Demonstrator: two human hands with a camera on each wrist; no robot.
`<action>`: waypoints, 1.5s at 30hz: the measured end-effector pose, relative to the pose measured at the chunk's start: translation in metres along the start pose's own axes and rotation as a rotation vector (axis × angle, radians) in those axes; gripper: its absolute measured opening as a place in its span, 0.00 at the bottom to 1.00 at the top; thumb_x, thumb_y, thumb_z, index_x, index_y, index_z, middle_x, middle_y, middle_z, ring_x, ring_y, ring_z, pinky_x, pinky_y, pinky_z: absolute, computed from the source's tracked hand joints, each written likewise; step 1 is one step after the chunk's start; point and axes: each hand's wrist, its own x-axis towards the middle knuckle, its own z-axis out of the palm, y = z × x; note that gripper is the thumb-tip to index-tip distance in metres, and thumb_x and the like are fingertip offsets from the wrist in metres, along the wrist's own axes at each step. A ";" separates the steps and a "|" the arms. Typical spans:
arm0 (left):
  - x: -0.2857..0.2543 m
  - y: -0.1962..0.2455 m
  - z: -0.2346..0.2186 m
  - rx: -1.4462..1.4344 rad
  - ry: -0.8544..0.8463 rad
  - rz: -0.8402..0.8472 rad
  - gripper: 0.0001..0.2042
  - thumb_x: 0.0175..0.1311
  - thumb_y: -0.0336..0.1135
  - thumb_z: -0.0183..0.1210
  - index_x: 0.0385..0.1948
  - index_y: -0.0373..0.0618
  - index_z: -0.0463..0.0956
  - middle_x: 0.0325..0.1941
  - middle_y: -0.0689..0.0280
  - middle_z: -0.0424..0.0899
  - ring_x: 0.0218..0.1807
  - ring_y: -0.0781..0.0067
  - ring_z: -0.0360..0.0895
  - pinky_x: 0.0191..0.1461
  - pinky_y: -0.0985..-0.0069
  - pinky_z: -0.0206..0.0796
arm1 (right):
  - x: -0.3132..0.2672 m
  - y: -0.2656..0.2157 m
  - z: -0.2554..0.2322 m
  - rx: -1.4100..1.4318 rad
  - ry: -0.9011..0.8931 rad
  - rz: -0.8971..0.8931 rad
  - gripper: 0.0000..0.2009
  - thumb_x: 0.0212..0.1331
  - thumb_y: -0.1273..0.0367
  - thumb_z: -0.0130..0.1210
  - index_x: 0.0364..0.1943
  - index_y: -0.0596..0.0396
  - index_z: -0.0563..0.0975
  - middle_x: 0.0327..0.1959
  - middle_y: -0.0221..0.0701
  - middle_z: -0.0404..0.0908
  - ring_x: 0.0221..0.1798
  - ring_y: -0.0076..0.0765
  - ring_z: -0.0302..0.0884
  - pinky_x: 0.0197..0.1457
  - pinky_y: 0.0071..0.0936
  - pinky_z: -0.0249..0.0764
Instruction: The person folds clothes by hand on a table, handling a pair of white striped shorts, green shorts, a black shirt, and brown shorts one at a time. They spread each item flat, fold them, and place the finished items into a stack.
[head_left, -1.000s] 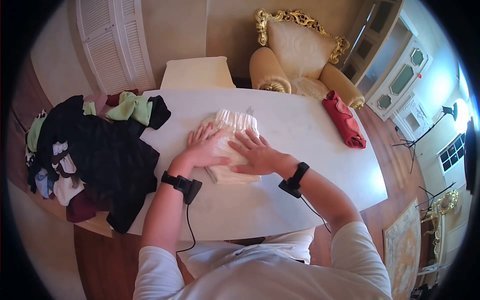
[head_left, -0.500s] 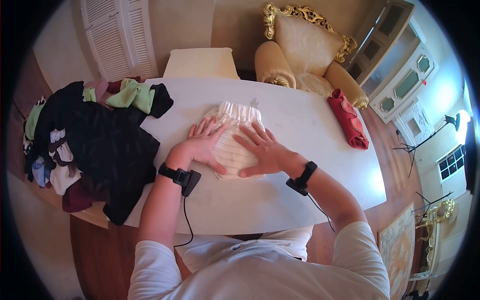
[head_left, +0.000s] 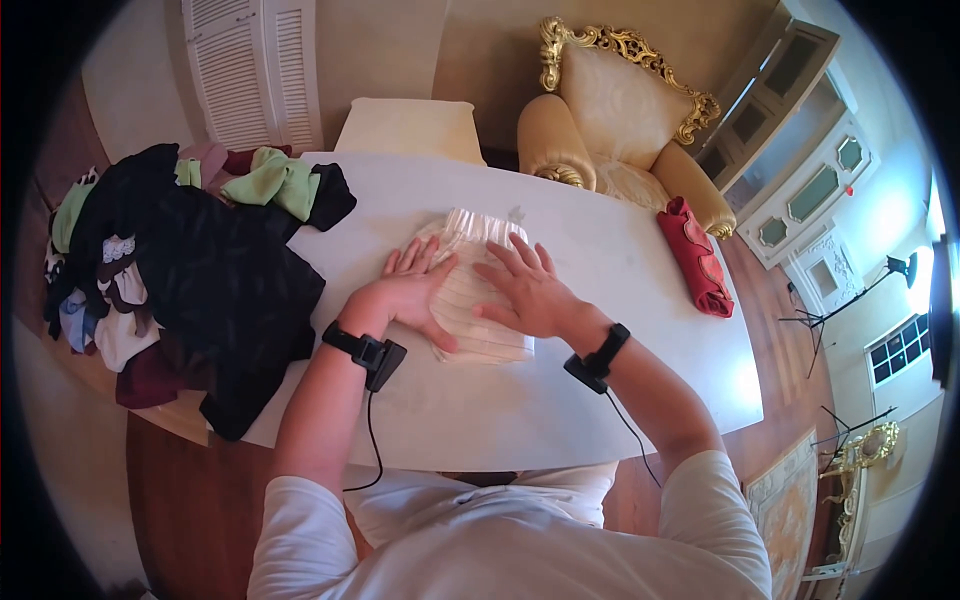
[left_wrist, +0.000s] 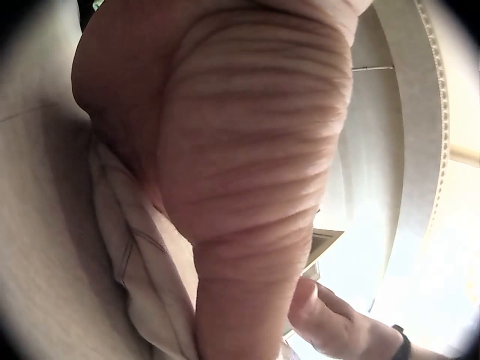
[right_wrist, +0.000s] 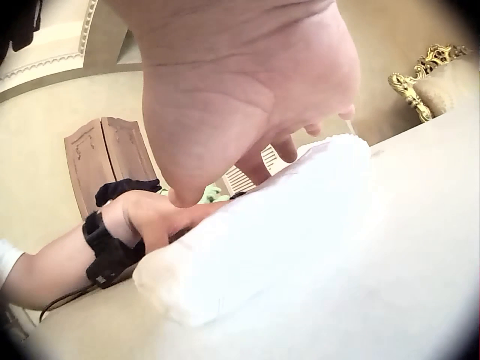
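A folded cream garment [head_left: 486, 335] with a gathered waistband at its far end lies on the white table. My left hand [head_left: 412, 295] rests on its left side with fingers spread. Over its right side is my right hand [head_left: 535, 297], fingers extended and apart; in the right wrist view that palm [right_wrist: 240, 90] is lifted a little above the pale cloth [right_wrist: 255, 232]. The left wrist view shows the left hand [left_wrist: 247, 150] close up against the cloth [left_wrist: 139, 255], its fingertips not clearly seen.
A heap of dark, green and white clothes [head_left: 220, 270] covers the left end of the table [head_left: 420, 420]. On the right lies a rolled red item [head_left: 695, 258]. Behind the table stand a gold armchair [head_left: 620, 120] and a cream stool or small table [head_left: 410, 130].
Both hands have stayed spread over the garment, the right one shifting slightly and now looking raised. The head view has moved a little, shifting the whole scene.
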 end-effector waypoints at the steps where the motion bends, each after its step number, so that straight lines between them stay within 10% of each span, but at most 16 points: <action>1: 0.000 0.000 0.000 -0.002 0.009 0.003 0.80 0.22 0.75 0.79 0.85 0.52 0.43 0.89 0.45 0.33 0.89 0.41 0.27 0.87 0.45 0.24 | 0.010 0.002 0.004 0.012 0.023 0.001 0.42 0.71 0.34 0.48 0.82 0.39 0.59 0.86 0.41 0.50 0.88 0.63 0.36 0.87 0.65 0.36; 12: -0.002 0.001 -0.001 -0.030 0.030 0.016 0.78 0.24 0.73 0.81 0.85 0.52 0.43 0.89 0.46 0.33 0.89 0.41 0.27 0.87 0.46 0.25 | 0.059 0.006 0.020 0.107 -0.051 0.076 0.43 0.71 0.35 0.47 0.84 0.39 0.55 0.88 0.41 0.44 0.89 0.61 0.33 0.87 0.62 0.35; 18: -0.004 0.002 0.000 -0.040 0.030 -0.003 0.78 0.25 0.73 0.80 0.85 0.52 0.44 0.89 0.45 0.34 0.89 0.41 0.27 0.88 0.47 0.25 | 0.022 0.022 0.033 0.268 0.346 0.156 0.39 0.73 0.45 0.54 0.82 0.46 0.59 0.85 0.49 0.50 0.87 0.65 0.40 0.86 0.63 0.43; 35: 0.009 0.001 0.005 -0.047 0.044 -0.045 0.77 0.27 0.78 0.76 0.85 0.56 0.44 0.90 0.49 0.34 0.90 0.47 0.26 0.88 0.51 0.23 | -0.003 -0.020 0.055 0.056 0.060 -0.010 0.40 0.76 0.37 0.39 0.84 0.44 0.55 0.87 0.45 0.48 0.88 0.66 0.35 0.86 0.68 0.31; 45: 0.006 0.004 0.004 -0.008 0.033 -0.057 0.76 0.31 0.76 0.78 0.85 0.52 0.42 0.89 0.45 0.34 0.89 0.43 0.28 0.88 0.50 0.26 | 0.000 -0.016 0.056 0.025 0.142 -0.030 0.40 0.75 0.37 0.42 0.83 0.44 0.56 0.84 0.47 0.55 0.84 0.66 0.48 0.85 0.63 0.42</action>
